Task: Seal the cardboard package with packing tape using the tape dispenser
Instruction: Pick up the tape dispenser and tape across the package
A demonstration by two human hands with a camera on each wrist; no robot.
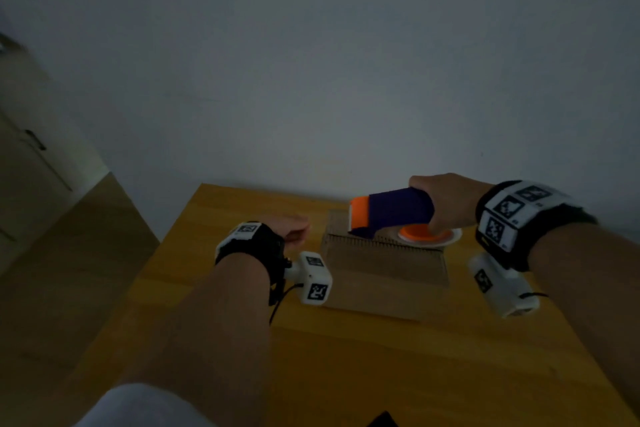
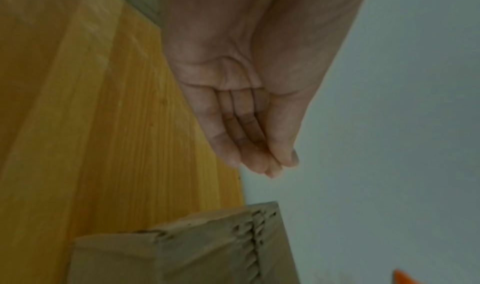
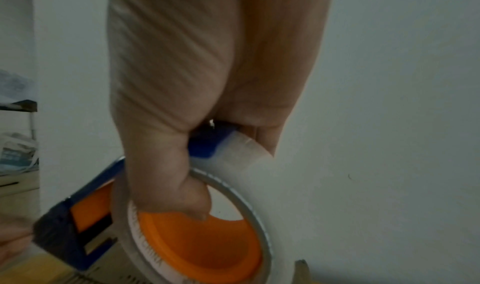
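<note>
A brown cardboard package [image 1: 384,263] lies on the yellow wooden table [image 1: 346,374], its closed flaps meeting in a ragged seam [image 2: 255,241]. My right hand [image 1: 445,201] grips the blue and orange tape dispenser [image 1: 391,213] over the package's far edge, thumb hooked into the orange hub of the tape roll [image 3: 207,239]. The dispenser's blue front end [image 3: 59,233] is down near the cardboard. My left hand [image 1: 294,227] hovers just left of the package with fingers [image 2: 249,136] straight and together, holding nothing.
The table stands against a plain pale wall [image 1: 346,62]. Wooden floor [image 1: 86,253] and a light cabinet [image 1: 31,163] lie to the left. A shelf with papers [image 3: 15,151] shows in the right wrist view.
</note>
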